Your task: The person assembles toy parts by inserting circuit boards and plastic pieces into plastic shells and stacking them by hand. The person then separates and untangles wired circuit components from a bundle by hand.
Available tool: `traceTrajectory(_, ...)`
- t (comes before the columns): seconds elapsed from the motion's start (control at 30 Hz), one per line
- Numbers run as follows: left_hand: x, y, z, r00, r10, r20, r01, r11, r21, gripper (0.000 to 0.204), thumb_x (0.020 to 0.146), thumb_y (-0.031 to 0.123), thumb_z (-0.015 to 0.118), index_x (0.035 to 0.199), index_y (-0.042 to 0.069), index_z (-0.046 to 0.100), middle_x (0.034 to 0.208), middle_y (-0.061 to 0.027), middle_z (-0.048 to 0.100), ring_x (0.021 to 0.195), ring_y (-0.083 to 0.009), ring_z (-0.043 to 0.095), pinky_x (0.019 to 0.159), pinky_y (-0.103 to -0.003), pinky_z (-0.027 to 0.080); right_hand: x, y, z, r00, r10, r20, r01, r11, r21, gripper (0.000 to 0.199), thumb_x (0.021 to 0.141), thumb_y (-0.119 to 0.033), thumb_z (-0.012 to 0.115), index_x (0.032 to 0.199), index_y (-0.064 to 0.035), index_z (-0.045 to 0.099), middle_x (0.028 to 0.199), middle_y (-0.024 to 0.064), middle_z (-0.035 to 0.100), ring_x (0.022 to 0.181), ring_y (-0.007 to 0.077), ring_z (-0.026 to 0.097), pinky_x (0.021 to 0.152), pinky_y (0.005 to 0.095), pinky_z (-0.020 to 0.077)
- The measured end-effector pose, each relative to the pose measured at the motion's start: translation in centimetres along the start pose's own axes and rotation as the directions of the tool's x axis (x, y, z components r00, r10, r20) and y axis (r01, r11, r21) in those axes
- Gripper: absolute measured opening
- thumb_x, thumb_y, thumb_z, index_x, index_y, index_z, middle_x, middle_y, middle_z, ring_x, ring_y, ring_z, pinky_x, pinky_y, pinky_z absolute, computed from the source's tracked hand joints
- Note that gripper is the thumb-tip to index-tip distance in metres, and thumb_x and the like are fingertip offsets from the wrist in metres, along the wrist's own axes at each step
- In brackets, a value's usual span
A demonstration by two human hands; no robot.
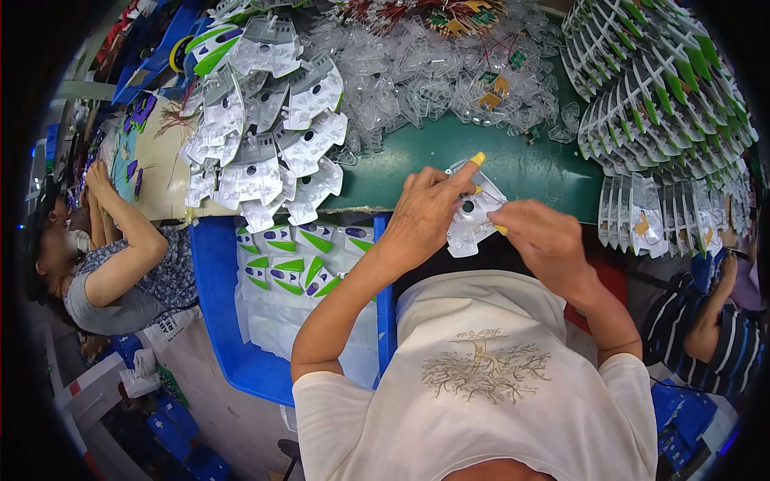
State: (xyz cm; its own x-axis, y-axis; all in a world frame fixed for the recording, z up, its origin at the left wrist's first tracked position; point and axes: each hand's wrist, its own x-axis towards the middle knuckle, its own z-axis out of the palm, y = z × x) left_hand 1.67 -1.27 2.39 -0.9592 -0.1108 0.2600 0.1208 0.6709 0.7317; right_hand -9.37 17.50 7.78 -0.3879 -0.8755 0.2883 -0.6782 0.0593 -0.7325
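Observation:
In front of my chest, a white plastic shell part (469, 228) with a dark round hole is held at the table's near edge, its hollow side facing up. My left hand (429, 210) grips it from the left, with a yellow cover on a fingertip reaching over its far end. My right hand (545, 240) is closed in a pinch at the part's right side; a yellow cover shows on one of its fingertips too. Whatever sits between those right fingers is hidden. Beyond both hands lies a heap of small clear plastic pieces (401, 68).
Piled white-and-green shells (261, 164) stand at the left of the green table (449, 144); more are stacked in rows (658, 104) on the right. A blue bin (220, 345) with finished-looking shells (285, 276) sits to my left. Co-workers (120, 256) are on both sides.

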Motion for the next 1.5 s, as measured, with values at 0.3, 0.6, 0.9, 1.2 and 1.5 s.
traceTrajectory(0.3, -0.5, -0.3, 0.1, 0.999, -0.024, -0.021, 0.023, 0.998, -0.053, 0.069, 0.086, -0.006, 0.060, 0.151, 0.005, 0.038, 0.111, -0.0068, 0.070, 0.096, -0.0270, 0.052, 0.094, -0.039, 0.040, -1.6, 0.5, 2.7, 0.997, -0.056, -0.054, 0.046, 0.985, -0.166, 0.028, 0.069, 0.006, 0.072, 0.096, -0.0012, 0.070, 0.099, 0.0099, 0.066, 0.073, 0.0232, 0.066, 0.062, 0.0334, 0.0539)
traceTrajectory(0.6, 0.1, -1.1, 0.7, 0.998, 0.026, -0.059, -0.031, 0.997, -0.077, 0.055, 0.091, -0.007, 0.056, 0.144, 0.005, 0.049, 0.109, -0.0101, 0.070, 0.096, -0.0280, 0.056, 0.091, -0.036, 0.045, -4.2, 3.6, 3.4, 0.901, 0.366, -0.234, -0.355, 0.931, 0.089, 0.024, 0.085, 0.002, 0.062, 0.108, -0.0039, 0.060, 0.068, 0.0124, 0.061, 0.057, 0.0264, 0.063, 0.052, 0.0362, 0.0490)
traceTrajectory(0.9, 2.0, 0.8, 0.0, 0.913, -0.151, -0.378, 0.046, 0.961, -0.272, 0.027, 0.087, -0.006, 0.067, 0.113, 0.000, 0.067, 0.095, -0.0094, 0.067, 0.084, -0.0177, 0.063, 0.078, -0.029, 0.051, -11.5, -1.0, -7.8, 0.641, 0.325, -0.695, -0.325, 0.935, 0.138, 0.021, 0.087, 0.007, 0.062, 0.106, -0.0004, 0.057, 0.086, 0.0020, 0.063, 0.069, 0.0041, 0.058, 0.060, 0.0201, 0.0474)
traceTrajectory(1.2, 1.8, 0.7, 2.8, 0.975, -0.169, -0.146, 0.116, 0.942, -0.314, 0.028, 0.088, -0.002, 0.068, 0.116, -0.002, 0.066, 0.096, -0.0100, 0.068, 0.082, -0.0155, 0.064, 0.076, -0.028, 0.053, -13.8, 2.3, -12.0, 0.386, 0.497, -0.777, -0.386, 0.852, 0.354, 0.018, 0.094, 0.004, 0.056, 0.111, -0.0005, 0.054, 0.075, 0.0005, 0.057, 0.055, 0.0039, 0.049, 0.046, 0.0183, 0.0369)
traceTrajectory(1.5, 1.7, 0.0, 2.9, 0.973, -0.182, -0.143, 0.119, 0.923, -0.365, 0.025, 0.087, -0.002, 0.067, 0.112, -0.001, 0.069, 0.091, -0.0117, 0.069, 0.078, -0.0192, 0.067, 0.072, -0.030, 0.054, -11.4, 0.9, -7.5, 0.380, -0.033, -0.924, -0.401, 0.895, -0.197, 0.019, 0.089, -0.001, 0.071, 0.108, 0.0004, 0.065, 0.087, 0.0044, 0.070, 0.071, 0.0094, 0.064, 0.062, 0.0210, 0.0515)
